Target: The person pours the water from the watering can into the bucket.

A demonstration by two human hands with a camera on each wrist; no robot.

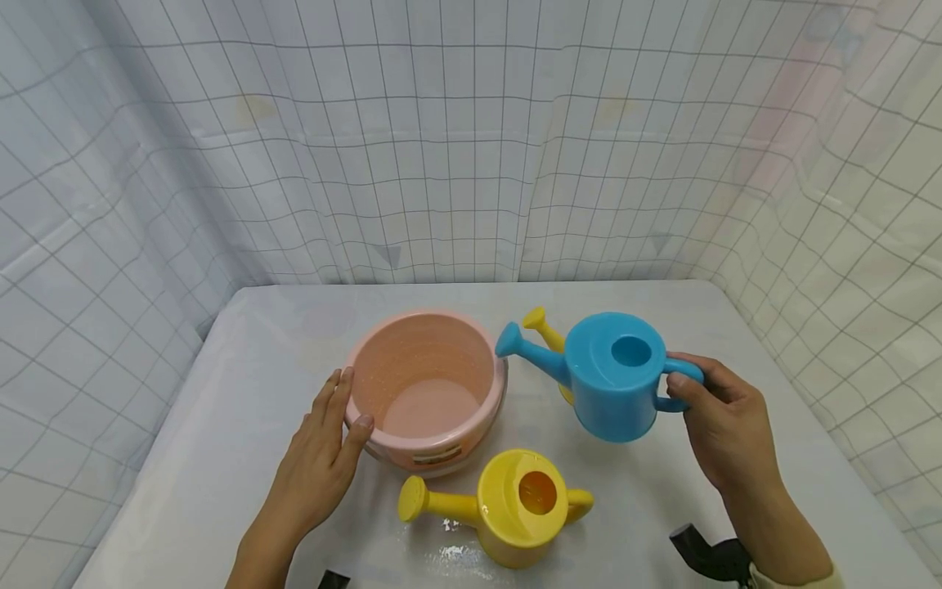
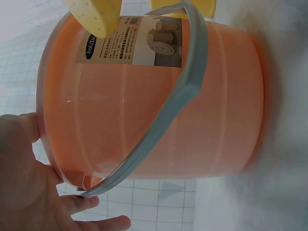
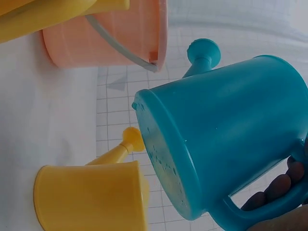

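Observation:
My right hand (image 1: 724,413) grips the handle of a blue watering can (image 1: 616,401), its spout pointing left toward the pink bucket (image 1: 482,425). In the right wrist view the blue watering can (image 3: 231,130) hangs above the table, with water drops on its underside. The left hand (image 1: 316,454) rests at the bucket's left rim, thumb and fingers spread and touching it. Seen from the left wrist, the bucket (image 2: 134,106) stands upright with its grey handle (image 2: 159,115) hanging down its side.
A yellow watering can (image 1: 508,523) stands in front of the bucket, water pooled beside it. Behind the blue can, a second yellow watering can (image 3: 96,197) is mostly hidden in the head view. White gridded curtains (image 1: 456,164) enclose the white table (image 1: 243,368).

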